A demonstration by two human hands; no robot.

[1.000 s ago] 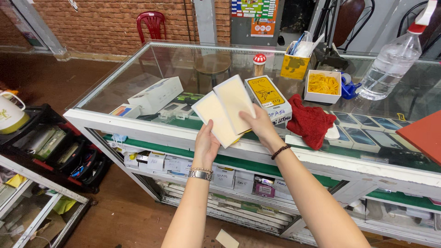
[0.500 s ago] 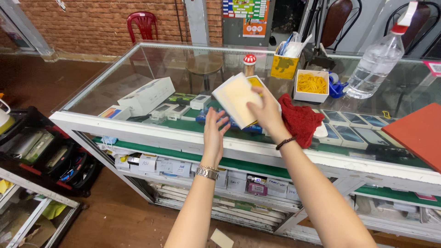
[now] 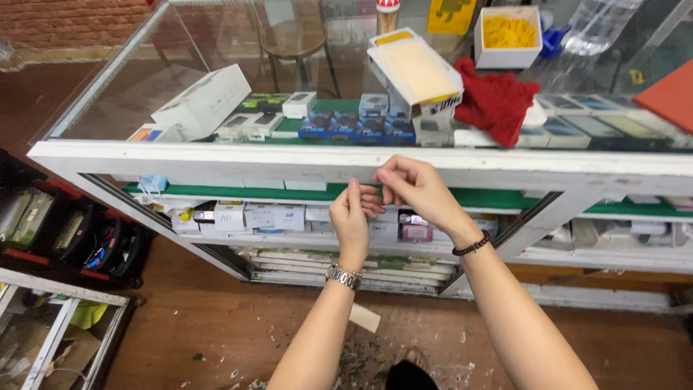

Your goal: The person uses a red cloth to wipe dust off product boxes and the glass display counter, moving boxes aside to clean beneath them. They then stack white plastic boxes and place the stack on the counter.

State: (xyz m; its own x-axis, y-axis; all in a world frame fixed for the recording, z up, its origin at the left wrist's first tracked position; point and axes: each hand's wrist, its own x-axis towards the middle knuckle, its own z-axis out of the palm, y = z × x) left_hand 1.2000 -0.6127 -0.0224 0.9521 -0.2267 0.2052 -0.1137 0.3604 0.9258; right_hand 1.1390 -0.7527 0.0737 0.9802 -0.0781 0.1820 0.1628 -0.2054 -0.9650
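My left hand (image 3: 351,215) and my right hand (image 3: 413,186) meet in front of the white front edge of a glass display counter (image 3: 216,155). Their fingertips touch, with the fingers curled; nothing shows between them. The left wrist wears a metal watch (image 3: 344,276) and the right a dark bead bracelet (image 3: 473,247). A cream flat pad (image 3: 419,68) lies on an open white box on the glass top, just beyond my hands. Beside it lies a red cloth (image 3: 494,101).
On the glass stand a white box of yellow pieces (image 3: 507,35), a long white box (image 3: 202,101), a clear plastic bottle (image 3: 599,22) and a red board (image 3: 668,97). Small boxes fill the shelves below. A black crate (image 3: 65,231) stands at left; a cream card (image 3: 364,318) lies on the floor.
My right hand has let go of the cream pad, which now rests on the white box. Both hands came back toward me to the counter's front edge and closed together.
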